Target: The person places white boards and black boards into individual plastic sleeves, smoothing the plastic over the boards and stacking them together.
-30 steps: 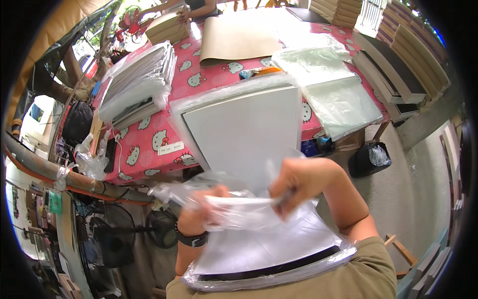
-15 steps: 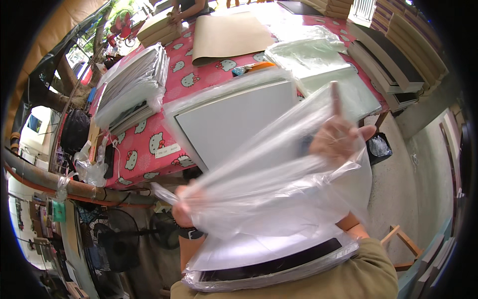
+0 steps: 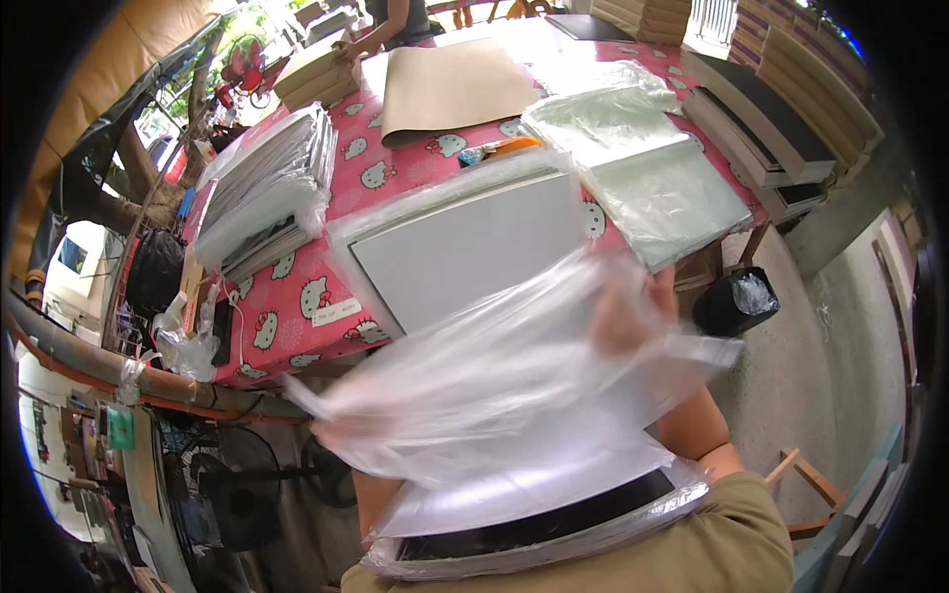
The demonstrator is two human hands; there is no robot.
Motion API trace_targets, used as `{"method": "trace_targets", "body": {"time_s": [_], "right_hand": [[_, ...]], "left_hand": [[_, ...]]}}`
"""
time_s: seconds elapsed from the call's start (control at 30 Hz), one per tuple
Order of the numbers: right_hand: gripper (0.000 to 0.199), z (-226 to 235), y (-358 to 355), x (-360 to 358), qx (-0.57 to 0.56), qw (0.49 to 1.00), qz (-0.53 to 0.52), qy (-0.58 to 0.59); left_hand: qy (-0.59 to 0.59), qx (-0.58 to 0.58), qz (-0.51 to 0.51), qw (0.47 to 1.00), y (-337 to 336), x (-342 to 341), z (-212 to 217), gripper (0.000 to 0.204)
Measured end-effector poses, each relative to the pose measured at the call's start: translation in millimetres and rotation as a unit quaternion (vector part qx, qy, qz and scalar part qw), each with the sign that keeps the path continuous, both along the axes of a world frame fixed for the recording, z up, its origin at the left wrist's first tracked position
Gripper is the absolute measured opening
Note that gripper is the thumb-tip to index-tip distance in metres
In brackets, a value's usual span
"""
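Clear plastic (image 3: 474, 385), overlapping board (image 3: 470, 247), wrapped stack (image 3: 267, 183)

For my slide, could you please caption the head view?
Blurred hands handle clear plastic film before a pink, cat-patterned tablecloth.

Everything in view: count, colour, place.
Plastic bag: 1, clear, centre
Bagged panel: 1, grey, near tabletop
Package: 1, white-black, bottom centre
Bagged stack: 1, grey, left tabletop
Plastic sleeves: uncountable, clear, right tabletop
Paper sheet: 1, tan, far tabletop
Tablecloth: 1, pink, table
Boards: several, black-beige, right
Bin: 1, black, right
Fan: 1, red, upper left
Caged fan: 1, black, lower left
Wooden frame: 1, brown, lower right
Coworker: 1, dark top, beyond table
Left hand: 1, bare, bag's left
Right hand: 1, bare, bag's right
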State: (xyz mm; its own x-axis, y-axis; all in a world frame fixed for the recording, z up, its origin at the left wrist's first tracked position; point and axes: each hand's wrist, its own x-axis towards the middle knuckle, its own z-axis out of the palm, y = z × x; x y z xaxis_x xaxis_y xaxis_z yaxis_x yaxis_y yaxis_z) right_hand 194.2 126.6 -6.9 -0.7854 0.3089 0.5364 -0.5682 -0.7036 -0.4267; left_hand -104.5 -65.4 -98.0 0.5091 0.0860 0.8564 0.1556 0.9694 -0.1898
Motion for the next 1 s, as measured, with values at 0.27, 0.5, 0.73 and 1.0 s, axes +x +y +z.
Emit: {"method": "trace_targets", "body": {"time_s": [0.27, 0.5, 0.73, 1.0], "right_hand": [[0.034, 40, 38, -8, 0.311, 0.687, -0.504, -0.421], [0.018, 42, 43, -23, 0.362, 0.539, -0.624, -0.435], [0.01, 56, 25, 17, 0.079, 0.87, -0.233, -0.428], [0.017, -25, -5, 47, 0.145, 0.816, -0.255, -0.497]], "left_hand": [[-0.653, -0.077, -0.751, -0.061, 38, -16, 101, 0.053], [-0.599, -0.197, -0.615, 0.474, 85, -12, 106, 0.031], [-0.735, 0.006, -0.678, 0.022, 28, -5, 144, 0.015], [-0.849, -0.103, -0.511, -0.091, 12, 1, 96, 0.018]]}}
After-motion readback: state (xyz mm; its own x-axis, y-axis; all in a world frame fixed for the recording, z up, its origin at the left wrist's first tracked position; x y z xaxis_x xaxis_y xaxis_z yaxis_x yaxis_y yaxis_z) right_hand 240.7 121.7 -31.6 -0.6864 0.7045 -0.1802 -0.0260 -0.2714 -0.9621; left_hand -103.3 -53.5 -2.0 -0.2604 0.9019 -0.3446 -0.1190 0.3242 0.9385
